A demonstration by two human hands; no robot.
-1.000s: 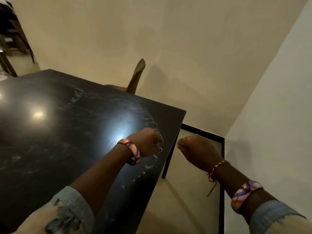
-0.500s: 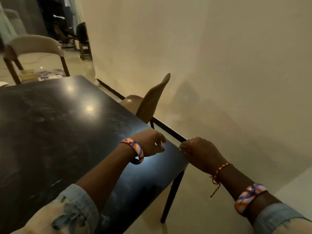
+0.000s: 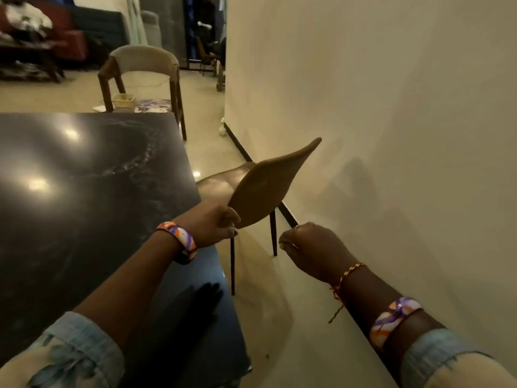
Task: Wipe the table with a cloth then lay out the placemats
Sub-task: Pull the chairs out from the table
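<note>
The black glossy table [image 3: 84,191] fills the left, with faint smear marks on its top. My left hand [image 3: 212,225] hovers over the table's right edge with its fingers curled shut, overlapping the lower edge of a brown chair back [image 3: 268,186]; I cannot tell whether it touches it. My right hand [image 3: 313,247] hangs over the floor beside the table, also closed, with nothing visible in it. No cloth is in view. Flat purple-patterned mats [image 3: 152,105] lie on the seat of the far chair [image 3: 145,60].
The brown chair stands between the table and the cream wall [image 3: 391,135], leaving a narrow strip of floor. A small beige box [image 3: 123,99] sits on the far chair's seat. A red sofa [image 3: 70,40] and dark furniture lie beyond.
The view has swung left along the table's edge, bringing the brown chair and the far chair into sight. Both hands stay closed and have risen slightly off the table corner.
</note>
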